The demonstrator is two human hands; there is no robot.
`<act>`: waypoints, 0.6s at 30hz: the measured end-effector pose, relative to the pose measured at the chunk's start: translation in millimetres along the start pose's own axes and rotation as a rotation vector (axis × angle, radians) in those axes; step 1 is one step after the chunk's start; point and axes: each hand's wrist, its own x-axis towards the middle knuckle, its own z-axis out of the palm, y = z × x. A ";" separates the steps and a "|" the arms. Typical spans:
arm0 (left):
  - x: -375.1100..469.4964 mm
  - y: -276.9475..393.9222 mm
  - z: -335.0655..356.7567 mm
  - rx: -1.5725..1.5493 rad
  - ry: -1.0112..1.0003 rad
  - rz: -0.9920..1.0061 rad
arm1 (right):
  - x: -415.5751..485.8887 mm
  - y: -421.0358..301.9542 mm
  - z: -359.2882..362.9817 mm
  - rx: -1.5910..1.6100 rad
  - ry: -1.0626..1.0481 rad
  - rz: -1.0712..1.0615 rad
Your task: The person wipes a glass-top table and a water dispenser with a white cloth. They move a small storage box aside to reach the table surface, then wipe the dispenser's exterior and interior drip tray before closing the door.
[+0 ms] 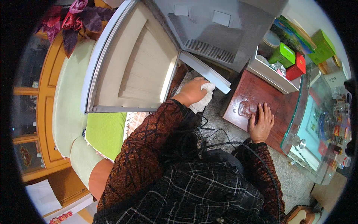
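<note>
My left hand (193, 91) is closed around a crumpled white cloth (203, 100), low beside the free end of a narrow pale door or panel (208, 71). That piece sticks out from a grey appliance (207, 33), which looks like a refrigerator. To the left of the hand, a larger appliance door (145, 58) with a cream inner lining stands swung wide. My right hand (261, 123) rests flat, fingers spread, on a reddish-brown wooden surface (240, 105) and holds nothing. Part of the cloth is hidden under my left fingers.
A white box (274, 74) with green and red tins sits on the wood. Beyond it is a glass-topped table (292, 112) with jars. Black cables (223, 142) hang before me. A pale green sofa (70, 98) and an orange wooden cabinet (46, 112) are at left.
</note>
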 end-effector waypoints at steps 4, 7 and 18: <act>26.7 1.4 12.7 0.002 0.075 0.022 | 0.0 0.8 -0.7 0.006 0.000 0.001; 45.2 4.1 22.0 0.011 0.146 0.035 | 0.2 0.4 -1.6 -0.004 -0.009 0.004; 42.0 23.6 19.8 0.009 0.137 -0.031 | 0.6 -2.4 -2.6 0.027 0.011 0.013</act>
